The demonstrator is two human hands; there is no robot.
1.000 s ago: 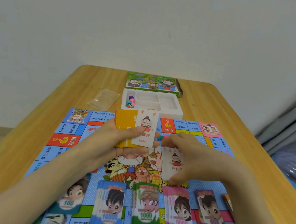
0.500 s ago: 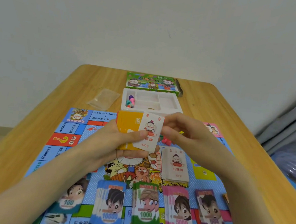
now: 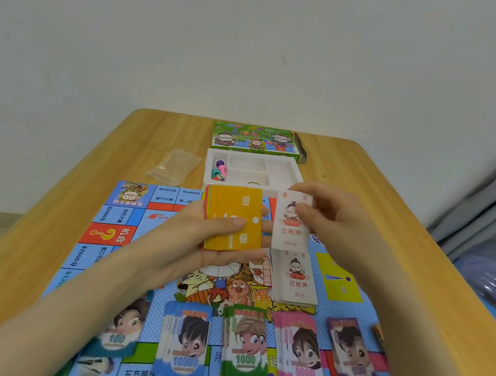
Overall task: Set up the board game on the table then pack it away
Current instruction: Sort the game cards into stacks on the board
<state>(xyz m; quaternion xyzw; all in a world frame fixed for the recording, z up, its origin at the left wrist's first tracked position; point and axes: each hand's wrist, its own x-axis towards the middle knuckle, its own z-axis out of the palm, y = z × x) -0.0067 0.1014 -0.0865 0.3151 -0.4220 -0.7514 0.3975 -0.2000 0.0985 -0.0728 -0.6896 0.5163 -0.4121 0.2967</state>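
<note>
The left hand (image 3: 198, 237) grips the orange deck (image 3: 234, 217) above the board (image 3: 107, 234) on the counter (image 3: 36, 242); its fanned edges could slide loose. The right hand (image 3: 331, 224) pinches one white card (image 3: 290, 226) near the white pile (image 3: 296, 281), which a careless drop could scatter.

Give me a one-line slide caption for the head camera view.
Left hand holds an orange card stack; right hand pinches one white card above the game board.
</note>
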